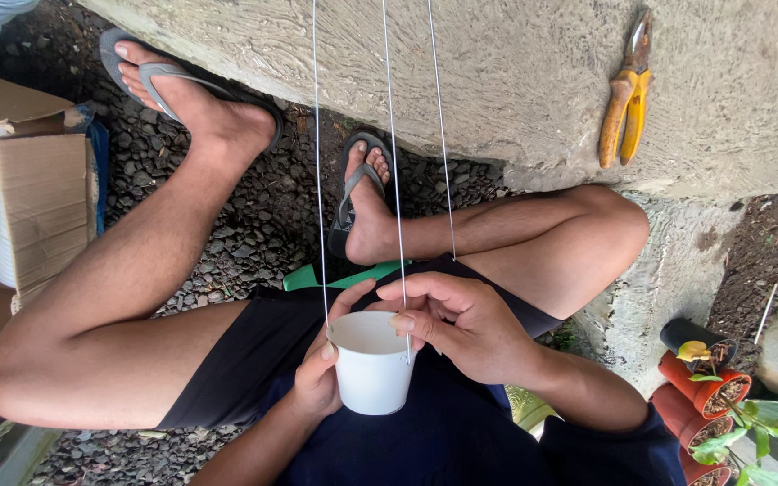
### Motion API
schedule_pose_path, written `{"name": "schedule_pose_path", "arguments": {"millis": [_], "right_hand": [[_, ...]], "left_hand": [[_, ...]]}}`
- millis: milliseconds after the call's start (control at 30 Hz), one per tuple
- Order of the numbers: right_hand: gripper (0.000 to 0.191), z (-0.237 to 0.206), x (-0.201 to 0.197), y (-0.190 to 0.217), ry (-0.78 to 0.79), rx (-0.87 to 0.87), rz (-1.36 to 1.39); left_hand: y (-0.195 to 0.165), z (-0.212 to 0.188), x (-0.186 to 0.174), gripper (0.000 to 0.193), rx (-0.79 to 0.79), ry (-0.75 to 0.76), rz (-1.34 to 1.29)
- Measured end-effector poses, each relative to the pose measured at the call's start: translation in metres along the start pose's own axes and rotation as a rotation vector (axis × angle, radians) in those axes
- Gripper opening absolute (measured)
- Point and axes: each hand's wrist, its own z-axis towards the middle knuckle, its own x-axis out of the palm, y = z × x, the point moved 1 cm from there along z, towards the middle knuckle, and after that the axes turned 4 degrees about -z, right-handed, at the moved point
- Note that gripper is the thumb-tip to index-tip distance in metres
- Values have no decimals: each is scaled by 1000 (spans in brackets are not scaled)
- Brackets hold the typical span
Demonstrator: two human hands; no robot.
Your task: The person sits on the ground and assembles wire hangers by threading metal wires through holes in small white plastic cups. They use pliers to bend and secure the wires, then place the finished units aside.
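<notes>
Gravel and a rough concrete ledge surround the seated person. Nearest, over the lap, the left hand [317,382] cups the white pot [371,364], thumb on its rim; the right hand [461,326] pinches a thin wire [393,162] at the rim (steady tension helps, I judge). Farther off, orange-handled pruners [625,99] lie on the ledge.

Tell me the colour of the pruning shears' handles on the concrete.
Yellow-orange handles on the pruning shears, seen in the head view.
</notes>
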Motion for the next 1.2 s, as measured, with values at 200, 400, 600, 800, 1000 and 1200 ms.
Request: {"name": "schedule_pose_path", "arguments": {"millis": [200,400,600,800,1000,1200], "right_hand": [[31,3,1,-3,-7,14,57],[30,4,2,-4,-5,10,72],[28,6,6,-8,-22,90,87],[25,11,9,-15,-35,36,-34],[23,13,15,-19,-48,42,-40],[24,14,16,-24,-87,20,-80]], "left_hand": [[4,-1,-4,117,19,-5,-28],[7,1,-9,118,4,-3,-35],[6,5,-12,121,-12,3,-42],[8,6,-9,139,5,-39,100],[-1,8,-21,142,-8,-50,274],[-5,8,-23,136,-15,7,274]]}}
